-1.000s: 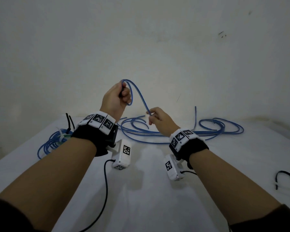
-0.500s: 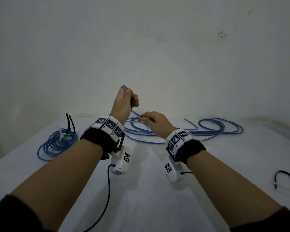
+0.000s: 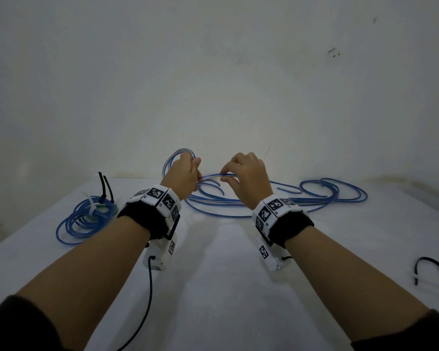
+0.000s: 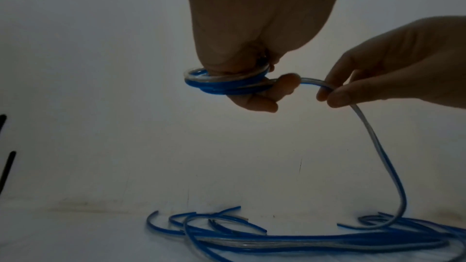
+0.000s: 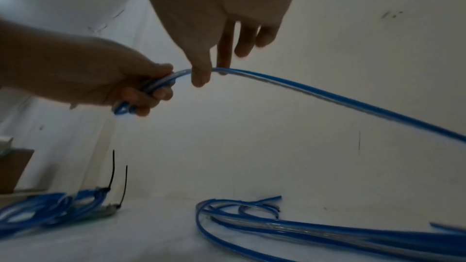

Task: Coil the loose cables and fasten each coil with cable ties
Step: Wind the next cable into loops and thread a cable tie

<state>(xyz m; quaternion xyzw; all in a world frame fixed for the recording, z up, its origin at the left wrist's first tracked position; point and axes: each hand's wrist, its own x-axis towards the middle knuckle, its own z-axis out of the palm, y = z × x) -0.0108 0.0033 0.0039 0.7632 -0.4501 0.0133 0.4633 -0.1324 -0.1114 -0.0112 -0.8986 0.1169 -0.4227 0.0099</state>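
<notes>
Loose blue-and-clear cable [image 3: 238,206] lies in long loops across the far part of the white table [image 3: 213,287]. My left hand [image 3: 185,173] is raised above it and grips a small coil [image 4: 224,83] of that cable wound around its fingers [image 5: 141,95]. My right hand [image 3: 243,178], just to the right, pinches the strand [image 4: 325,89] leaving the coil between thumb and forefinger [image 5: 201,75]. From there the strand [image 5: 353,105] arcs down to the loose heap [image 4: 302,240]. A finished blue coil [image 3: 86,219] with black tie tails [image 3: 105,186] lies at the left.
Loose black cable ties [image 3: 431,267] lie near the table's right edge. A black wire [image 3: 150,287] hangs from the left wrist camera. The plain wall [image 3: 213,84] stands right behind the table. A brown object [image 5: 12,168] sits beyond the left edge.
My left hand has come down and wound the big raised loop into a small coil. My right hand rose and moved right along the strand, away from the left hand.
</notes>
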